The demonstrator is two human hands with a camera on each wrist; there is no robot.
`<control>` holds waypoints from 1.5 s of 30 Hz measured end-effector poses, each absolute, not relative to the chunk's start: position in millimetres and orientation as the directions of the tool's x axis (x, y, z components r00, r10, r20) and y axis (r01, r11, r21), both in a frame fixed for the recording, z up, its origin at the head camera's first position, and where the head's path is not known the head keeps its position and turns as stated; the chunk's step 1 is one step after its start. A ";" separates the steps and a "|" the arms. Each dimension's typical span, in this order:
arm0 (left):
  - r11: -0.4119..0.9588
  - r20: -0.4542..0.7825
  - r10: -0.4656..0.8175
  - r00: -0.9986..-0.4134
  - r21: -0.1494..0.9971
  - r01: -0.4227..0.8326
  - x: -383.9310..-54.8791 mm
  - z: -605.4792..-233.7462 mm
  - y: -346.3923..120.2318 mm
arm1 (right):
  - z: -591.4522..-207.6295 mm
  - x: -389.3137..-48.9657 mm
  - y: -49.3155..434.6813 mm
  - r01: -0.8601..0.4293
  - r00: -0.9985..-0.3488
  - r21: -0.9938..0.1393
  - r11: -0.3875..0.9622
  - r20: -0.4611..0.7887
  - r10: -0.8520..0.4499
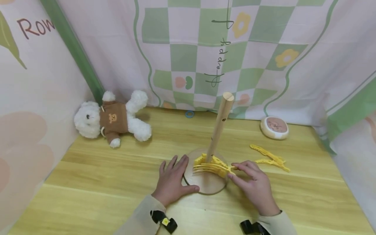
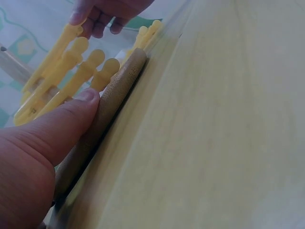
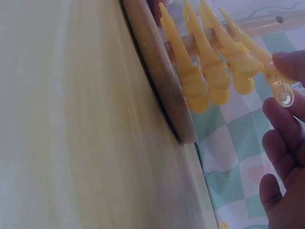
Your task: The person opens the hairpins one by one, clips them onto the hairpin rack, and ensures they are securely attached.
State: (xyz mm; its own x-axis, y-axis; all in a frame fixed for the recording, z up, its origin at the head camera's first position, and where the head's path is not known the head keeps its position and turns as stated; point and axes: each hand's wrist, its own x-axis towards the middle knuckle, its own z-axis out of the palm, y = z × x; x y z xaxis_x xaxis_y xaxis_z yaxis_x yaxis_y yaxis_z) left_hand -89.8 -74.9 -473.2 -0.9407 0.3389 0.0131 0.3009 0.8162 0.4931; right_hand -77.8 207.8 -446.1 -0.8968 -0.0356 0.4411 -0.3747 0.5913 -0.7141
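Note:
A round wooden base [image 1: 210, 188] carries an upright wooden rod [image 1: 218, 130] with small holes in it. My left hand [image 1: 171, 182] rests on the base's left side, fingers spread and thumb on the near rim. Low on the rod, several yellow plastic clips [image 3: 209, 78] sit one above another, their tapered ends pointing across it. With thumb and fingertips, my right hand [image 1: 256, 186] pinches the paired ends of the topmost clip [image 3: 280, 88], whose long arms lie at the rod. Yellow clips [image 1: 271, 158] also lie loose on the table, beyond the right hand.
A white plush toy [image 1: 114, 117] in a brown top lies at the back left of the wooden table [image 1: 102, 186]. At the back are a blue ring [image 1: 189, 114] and a rounded white device [image 1: 274, 128]. Patterned curtains [image 1: 185, 55] hang along the back and sides.

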 end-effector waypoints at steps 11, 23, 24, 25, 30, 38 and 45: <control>0.821 0.020 0.332 -0.943 0.485 0.299 -89.7 -472.7 -75.6 | -443.4 -77.9 202.9 -0.369 -0.898 -0.708 0.603 0.439 -0.033; 0.824 0.026 0.334 -0.942 0.477 0.306 -90.1 -473.9 -75.4 | -444.9 -79.3 200.9 -0.362 -0.897 -0.698 0.618 0.441 -0.026; 0.823 0.028 0.334 -0.942 0.478 0.306 -90.2 -474.0 -75.5 | -445.0 -79.6 200.5 -0.367 -0.895 -0.695 0.619 0.446 -0.029; 0.823 0.029 0.333 -0.942 0.479 0.306 -90.3 -474.1 -75.6 | -445.0 -80.0 200.0 -0.373 -0.892 -0.692 0.618 0.450 -0.035; 0.821 0.033 0.333 -0.942 0.481 0.307 -90.1 -473.8 -75.6 | -445.2 -81.8 197.0 -0.396 -0.886 -0.684 0.613 0.460 -0.059; 0.817 0.032 0.336 -0.941 0.487 0.308 -90.6 -474.5 -75.1 | -444.8 -81.3 196.2 -0.381 -0.894 -0.700 0.604 0.445 -0.049; 0.818 0.034 0.336 -0.941 0.485 0.309 -90.4 -475.3 -74.6 | -444.8 -81.9 195.5 -0.398 -0.888 -0.697 0.596 0.457 -0.059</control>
